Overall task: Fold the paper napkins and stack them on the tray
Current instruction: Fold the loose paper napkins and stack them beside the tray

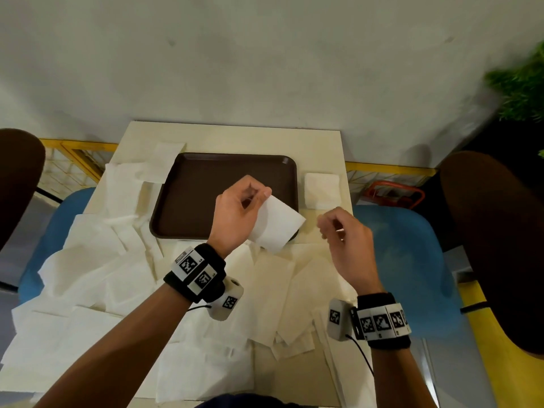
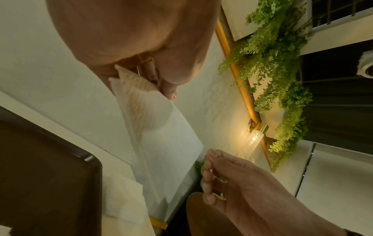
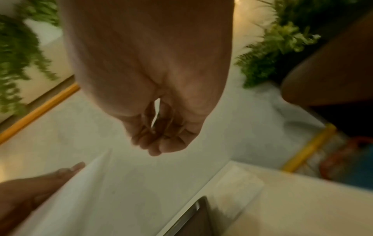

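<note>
My left hand (image 1: 259, 195) pinches a corner of a folded white napkin (image 1: 276, 225) and holds it in the air over the near right corner of the dark brown tray (image 1: 206, 184). In the left wrist view the napkin (image 2: 161, 135) hangs down from the thumb and fingertips of the left hand (image 2: 161, 86). My right hand (image 1: 329, 228) hovers just right of the napkin with its fingers loosely curled and nothing in them; the right wrist view shows this right hand (image 3: 155, 140) holding nothing. The tray has nothing on it.
Several unfolded napkins (image 1: 97, 275) cover the left and near parts of the small cream table (image 1: 235, 136). A stack of folded napkins (image 1: 321, 189) lies right of the tray. Blue and dark brown chairs flank the table, and green plants (image 1: 521, 86) hang at the right.
</note>
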Demonstrator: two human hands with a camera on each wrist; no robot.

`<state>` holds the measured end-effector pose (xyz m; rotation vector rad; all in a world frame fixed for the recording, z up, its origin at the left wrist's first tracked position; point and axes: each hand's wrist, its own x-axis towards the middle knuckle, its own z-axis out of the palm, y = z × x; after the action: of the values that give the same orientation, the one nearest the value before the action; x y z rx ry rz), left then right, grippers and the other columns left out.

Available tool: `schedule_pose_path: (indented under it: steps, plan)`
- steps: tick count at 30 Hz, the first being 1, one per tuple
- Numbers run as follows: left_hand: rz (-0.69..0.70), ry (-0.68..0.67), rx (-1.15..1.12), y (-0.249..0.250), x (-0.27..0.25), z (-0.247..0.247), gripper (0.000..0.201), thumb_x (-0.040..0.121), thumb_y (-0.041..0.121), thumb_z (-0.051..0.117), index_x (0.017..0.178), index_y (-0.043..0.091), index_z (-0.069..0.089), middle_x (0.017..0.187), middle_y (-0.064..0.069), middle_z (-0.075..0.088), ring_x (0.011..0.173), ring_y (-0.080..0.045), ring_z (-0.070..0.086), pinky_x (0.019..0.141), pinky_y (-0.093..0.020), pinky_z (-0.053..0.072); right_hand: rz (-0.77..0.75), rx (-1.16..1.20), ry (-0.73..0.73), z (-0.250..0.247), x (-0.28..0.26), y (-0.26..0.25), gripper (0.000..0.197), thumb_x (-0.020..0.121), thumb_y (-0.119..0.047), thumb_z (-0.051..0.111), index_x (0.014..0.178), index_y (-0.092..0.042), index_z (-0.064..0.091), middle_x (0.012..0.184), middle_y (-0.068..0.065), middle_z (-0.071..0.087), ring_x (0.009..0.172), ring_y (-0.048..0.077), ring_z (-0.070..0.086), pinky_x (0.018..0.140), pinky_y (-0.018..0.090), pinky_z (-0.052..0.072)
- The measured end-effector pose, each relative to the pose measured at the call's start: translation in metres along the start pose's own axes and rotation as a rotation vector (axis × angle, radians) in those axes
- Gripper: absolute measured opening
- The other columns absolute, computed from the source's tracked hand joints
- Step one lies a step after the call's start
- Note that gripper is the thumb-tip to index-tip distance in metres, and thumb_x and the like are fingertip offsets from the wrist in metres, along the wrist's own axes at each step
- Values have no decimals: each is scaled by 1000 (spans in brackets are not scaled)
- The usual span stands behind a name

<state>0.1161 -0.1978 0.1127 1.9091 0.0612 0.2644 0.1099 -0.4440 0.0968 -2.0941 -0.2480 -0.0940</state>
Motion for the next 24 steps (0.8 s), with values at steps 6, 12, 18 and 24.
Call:
schedule_pose_path:
  steps: [6, 12, 18, 24]
  plan:
    - [17, -14, -55, 14, 24, 53, 20, 107, 27, 65, 93, 13, 64, 76, 0, 72, 72, -19, 69, 63, -30, 49, 403, 494, 1, 16, 15, 2, 53, 95, -40, 83, 132, -34, 44, 117, 1, 77, 105, 15, 76, 89, 41, 66]
    - [-136, -63, -47, -2, 69, 91, 17, 106, 38, 64, 105, 21, 66, 83, -4, 74, 75, -18, 70, 64, -35, 52, 426, 367, 223, 5, 46, 33, 41, 92, -26, 86, 115, -30, 52, 98, -4, 76, 89, 9, 75, 80, 34, 65]
    - [-280, -152, 131, -42, 107, 130, 25, 95, 29, 80, 112, 14, 71, 98, 1, 78, 90, -9, 73, 75, -17, 59, 395, 70, 222, 1, 102, 86, 24, 95, -29, 82, 101, -22, 60, 86, -12, 72, 82, 3, 66, 79, 28, 51]
    - [-384, -139, 296, -69, 145, 169, 16, 97, 24, 76, 106, 17, 65, 102, -6, 70, 99, -24, 67, 87, -35, 58, 393, -86, 137, 18, 150, 127, 14, 101, -21, 73, 110, -15, 63, 93, 0, 68, 92, 22, 60, 78, 31, 43]
